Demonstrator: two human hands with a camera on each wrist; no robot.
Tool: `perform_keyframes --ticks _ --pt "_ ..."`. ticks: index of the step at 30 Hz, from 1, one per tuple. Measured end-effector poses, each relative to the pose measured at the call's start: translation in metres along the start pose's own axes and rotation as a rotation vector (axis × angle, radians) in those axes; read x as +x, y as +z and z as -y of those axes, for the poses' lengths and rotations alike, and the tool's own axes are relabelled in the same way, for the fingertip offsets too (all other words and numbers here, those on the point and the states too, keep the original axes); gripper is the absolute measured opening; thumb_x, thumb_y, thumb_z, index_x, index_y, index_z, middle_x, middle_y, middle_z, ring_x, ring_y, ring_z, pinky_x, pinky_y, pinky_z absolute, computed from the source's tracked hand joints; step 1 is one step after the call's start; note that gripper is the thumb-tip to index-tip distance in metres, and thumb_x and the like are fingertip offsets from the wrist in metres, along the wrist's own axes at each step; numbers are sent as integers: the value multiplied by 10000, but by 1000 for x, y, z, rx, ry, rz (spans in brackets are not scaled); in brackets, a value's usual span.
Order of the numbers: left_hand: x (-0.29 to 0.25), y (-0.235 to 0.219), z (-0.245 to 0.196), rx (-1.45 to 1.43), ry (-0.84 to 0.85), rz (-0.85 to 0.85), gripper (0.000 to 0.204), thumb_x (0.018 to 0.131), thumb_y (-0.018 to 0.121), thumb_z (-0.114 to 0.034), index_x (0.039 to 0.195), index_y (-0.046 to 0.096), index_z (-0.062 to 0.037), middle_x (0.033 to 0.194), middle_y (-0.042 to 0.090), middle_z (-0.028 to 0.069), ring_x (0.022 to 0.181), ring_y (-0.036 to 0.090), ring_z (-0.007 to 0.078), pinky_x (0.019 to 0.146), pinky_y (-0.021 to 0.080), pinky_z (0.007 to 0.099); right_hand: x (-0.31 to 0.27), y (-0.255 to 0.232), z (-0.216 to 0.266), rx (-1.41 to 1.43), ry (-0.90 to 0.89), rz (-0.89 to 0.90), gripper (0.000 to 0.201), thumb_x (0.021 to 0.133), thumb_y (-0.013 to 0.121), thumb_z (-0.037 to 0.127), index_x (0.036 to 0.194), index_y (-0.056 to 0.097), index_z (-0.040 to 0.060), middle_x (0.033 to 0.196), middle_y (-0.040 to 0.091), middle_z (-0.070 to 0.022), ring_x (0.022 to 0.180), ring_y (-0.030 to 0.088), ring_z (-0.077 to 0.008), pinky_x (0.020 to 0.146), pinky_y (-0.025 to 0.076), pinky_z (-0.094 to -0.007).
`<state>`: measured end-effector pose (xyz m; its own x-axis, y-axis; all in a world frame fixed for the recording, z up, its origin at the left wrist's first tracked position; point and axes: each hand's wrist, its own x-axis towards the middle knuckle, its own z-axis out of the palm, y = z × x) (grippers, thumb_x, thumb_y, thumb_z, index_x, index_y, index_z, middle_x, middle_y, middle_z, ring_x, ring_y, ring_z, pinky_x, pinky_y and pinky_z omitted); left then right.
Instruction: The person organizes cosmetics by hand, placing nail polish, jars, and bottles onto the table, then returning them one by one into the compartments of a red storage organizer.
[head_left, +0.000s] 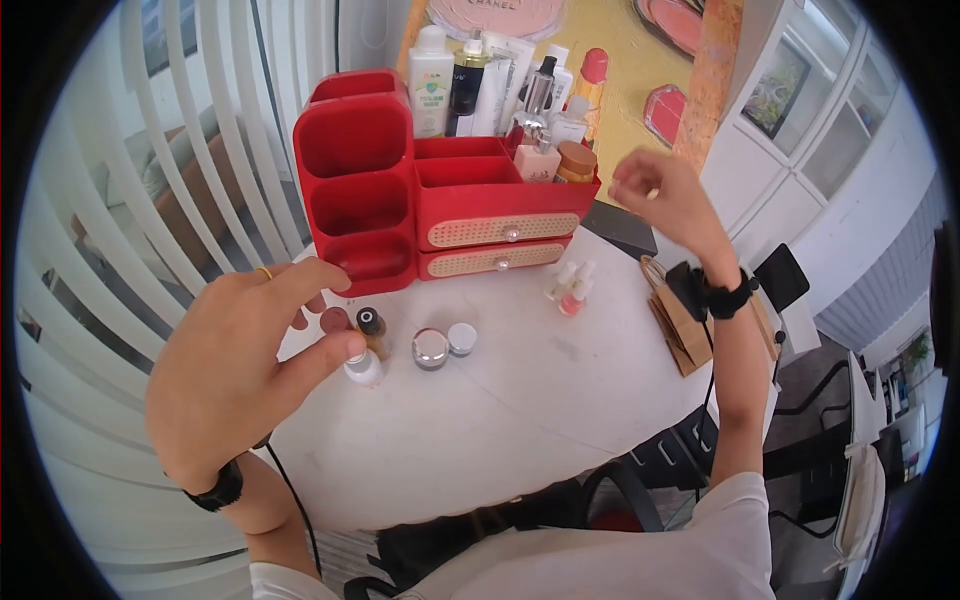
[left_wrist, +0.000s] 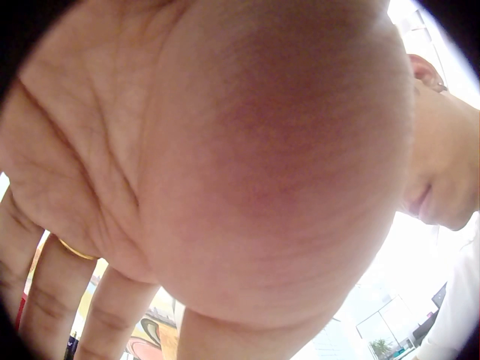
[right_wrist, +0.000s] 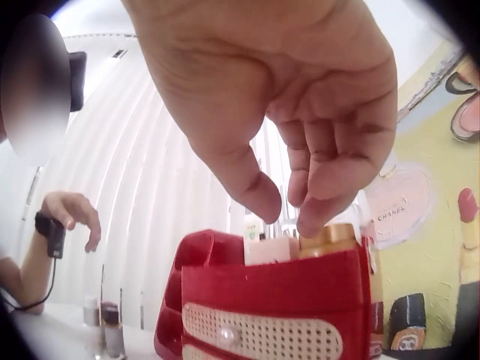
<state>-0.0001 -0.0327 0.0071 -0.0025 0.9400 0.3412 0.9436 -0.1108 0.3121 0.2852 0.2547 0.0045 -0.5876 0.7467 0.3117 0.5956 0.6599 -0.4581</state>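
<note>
My left hand [head_left: 235,360] hangs with bent, spread fingers above a white-capped bottle [head_left: 362,368], a dark-capped bottle [head_left: 371,321] and a reddish-capped one; the right wrist view shows a gap between that hand [right_wrist: 71,214] and the bottles [right_wrist: 112,330]. The left wrist view holds mostly its palm [left_wrist: 262,165]. Beyond the right end of the red organizer [head_left: 500,205] is my right hand [head_left: 670,195], its fingers loosely bent with nothing visible between them. In the right wrist view, this hand [right_wrist: 300,127] is over the gold-lidded jar [right_wrist: 330,238] and pink bottle [right_wrist: 274,250].
Two small round jars [head_left: 431,348] stand mid-table, and small clear and pink bottles [head_left: 572,298] stand right of the organizer. Tall bottles [head_left: 431,85] fill its back. A brown paper bag [head_left: 680,325] lies at the table's right edge. White slats line the left side.
</note>
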Motion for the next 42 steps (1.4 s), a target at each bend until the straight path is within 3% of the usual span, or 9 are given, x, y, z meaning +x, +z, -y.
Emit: perform_keyframes --ticks 4,9,16,21,24,31,34,37,42 --pt "-1 2 1 -13 -32 -17 294 831 743 -220 1041 640 -44 857 708 115 777 665 260 735 488 353 -25 37 -37 -135 -36 161 299 788 729 131 1038 636 -4 911 687 -117 765 647 -194 693 516 -301" --pt "-4 -1 1 29 -48 -8 376 818 765 -323 1076 655 -71 886 682 88 811 635 230 715 494 342 -35 55 -55 22 -132 286 381 750 671 -2 1129 633 9 1128 663 -135 926 660 -262 786 544 -350" --pt "-3 -2 0 8 -73 18 349 839 748 -300 1072 649 -60 899 680 93 811 642 231 758 483 345 -27 69 -61 1 -139 416 433 751 648 -75 1173 631 23 1092 681 -138 973 659 -263 810 547 -341" --pt "-2 -2 5 -5 -33 6 320 850 727 -266 1061 636 -44 879 705 124 806 657 263 754 484 363 -26 75 -61 -19 -345 271 391 776 690 -60 1154 661 37 1087 696 -122 913 672 -292 839 534 -366" --pt "-1 0 4 -13 -36 15 326 849 730 -267 1056 632 -35 864 707 128 796 663 272 746 490 367 -19 74 -60 -5 -416 332 361 777 707 -39 1128 677 39 1065 701 -126 901 670 -312 817 528 -382" --pt "-1 0 4 1 -16 13 324 850 732 -257 1048 624 -25 837 706 141 771 674 285 708 508 366 -14 74 -58 -26 -337 409 368 801 664 -82 1149 682 37 1023 705 -141 907 665 -295 806 531 -357" --pt "0 -2 1 -17 -23 35 317 850 731 -253 1042 622 -25 837 707 142 769 676 287 707 511 364 -14 75 -66 -36 -340 343 289 779 719 -9 1065 689 12 980 713 -132 875 676 -304 776 529 -375" --pt "-1 -1 4 1 -2 15 306 853 729 -247 1036 622 -26 837 706 146 766 677 286 705 510 363 -13 71 -73 -76 -238 405 239 783 735 15 1016 688 -2 945 713 -144 858 681 -303 765 531 -367" --pt "-3 -1 3 -16 -5 0 293 861 721 -246 1037 624 -33 831 705 125 771 653 282 709 490 366 -16 65 -76 -170 -61 326 227 775 774 68 960 681 -25 876 703 -166 779 679 -273 702 525 -338"
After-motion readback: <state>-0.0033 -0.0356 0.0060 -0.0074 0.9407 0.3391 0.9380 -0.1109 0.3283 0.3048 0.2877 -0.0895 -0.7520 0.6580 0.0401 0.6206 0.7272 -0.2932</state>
